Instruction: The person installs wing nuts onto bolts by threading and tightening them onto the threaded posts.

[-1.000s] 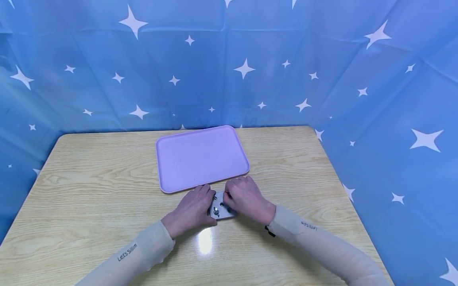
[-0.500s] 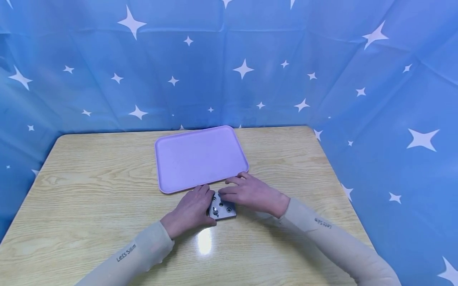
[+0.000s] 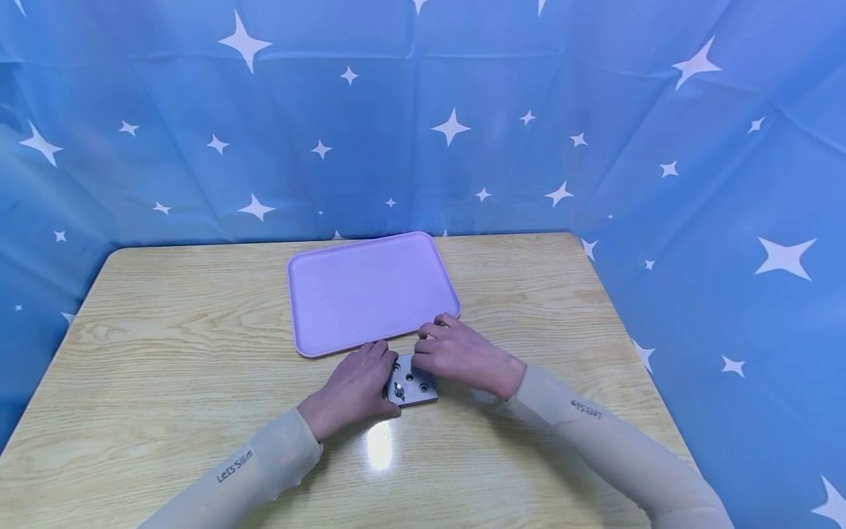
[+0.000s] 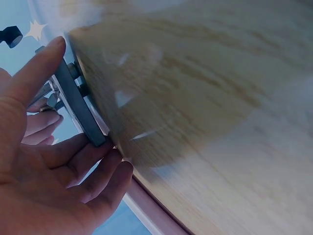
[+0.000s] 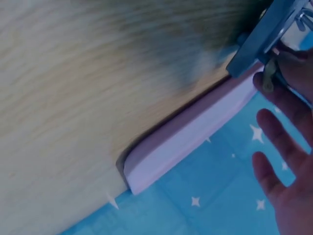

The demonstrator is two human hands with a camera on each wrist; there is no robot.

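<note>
A small grey metal plate (image 3: 418, 394) with several holes lies near the table's middle, raised on bolt heads that show beneath it in the left wrist view. My left hand (image 3: 353, 386) grips its left side, thumb at the near edge and fingers at the far one. A screw with a wing nut (image 3: 399, 391) stands at the plate's near left corner. Over the far right corner is my right hand (image 3: 465, 358). In the right wrist view its thumb and forefinger pinch another wing nut (image 5: 268, 75) at the plate; the fingertips hide this in the head view.
Just beyond the plate lies a purple tray (image 3: 373, 294), its near rim close to both hands. The wooden table (image 3: 165, 353) extends to both sides. A blue curtain with white stars (image 3: 396, 110) hangs behind and at the sides.
My right hand has shifted from a curled grasp over the plate's right side, uncovering its near right hole. Its fingers straightened, then bent again at the far right corner. The left hand stays put.
</note>
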